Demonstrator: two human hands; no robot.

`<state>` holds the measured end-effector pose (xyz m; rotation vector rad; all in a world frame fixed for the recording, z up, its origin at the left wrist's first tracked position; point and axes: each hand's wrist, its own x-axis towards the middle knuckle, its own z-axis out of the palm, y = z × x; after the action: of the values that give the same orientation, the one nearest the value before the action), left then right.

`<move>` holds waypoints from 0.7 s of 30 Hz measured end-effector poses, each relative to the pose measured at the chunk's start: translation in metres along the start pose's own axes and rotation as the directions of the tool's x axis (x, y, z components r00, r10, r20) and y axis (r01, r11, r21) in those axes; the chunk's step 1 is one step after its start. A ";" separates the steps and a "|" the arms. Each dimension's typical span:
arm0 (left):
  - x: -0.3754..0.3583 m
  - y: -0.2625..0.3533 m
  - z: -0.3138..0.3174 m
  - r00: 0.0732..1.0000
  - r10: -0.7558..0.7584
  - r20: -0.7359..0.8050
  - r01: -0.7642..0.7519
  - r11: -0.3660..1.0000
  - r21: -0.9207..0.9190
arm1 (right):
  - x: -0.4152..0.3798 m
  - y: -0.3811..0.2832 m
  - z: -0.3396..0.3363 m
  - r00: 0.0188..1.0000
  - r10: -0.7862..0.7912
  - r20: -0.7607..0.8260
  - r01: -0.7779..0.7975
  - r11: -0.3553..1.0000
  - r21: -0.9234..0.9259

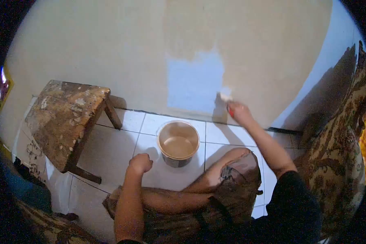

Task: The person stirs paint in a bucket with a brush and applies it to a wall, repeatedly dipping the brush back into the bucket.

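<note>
One brush (230, 110) is in the right hand (241, 114), its fingers closed round the red handle. From those fingers the bristles (225, 97) point to the far left, the long axis slanting that way toward the wall (110, 53). They are at the near right edge of the blue patch (194, 81), most of which lies to their left; whether they touch the wall, I cannot tell.

The left hand (141, 163) is well apart from the brush, its fingers curled narrow in a loose fist with nothing seen in it. It is nearer the bucket (176, 163), just to the left of it. The bucket stands upright on the floor (158, 177), near-left of the brush, with the stool (65, 114) farther left.
</note>
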<state>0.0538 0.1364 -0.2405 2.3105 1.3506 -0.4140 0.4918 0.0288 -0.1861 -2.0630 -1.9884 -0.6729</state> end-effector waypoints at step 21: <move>-0.008 0.004 -0.006 0.996 0.027 0.083 -0.030 0.999 0.039 | -0.012 -0.025 -0.007 0.984 -0.177 -0.011 0.176 0.984 -0.026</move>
<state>0.0540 0.1322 -0.2306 2.3151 1.2793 -0.5260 0.4660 0.0166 -0.1894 -1.9055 -2.1846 -0.7449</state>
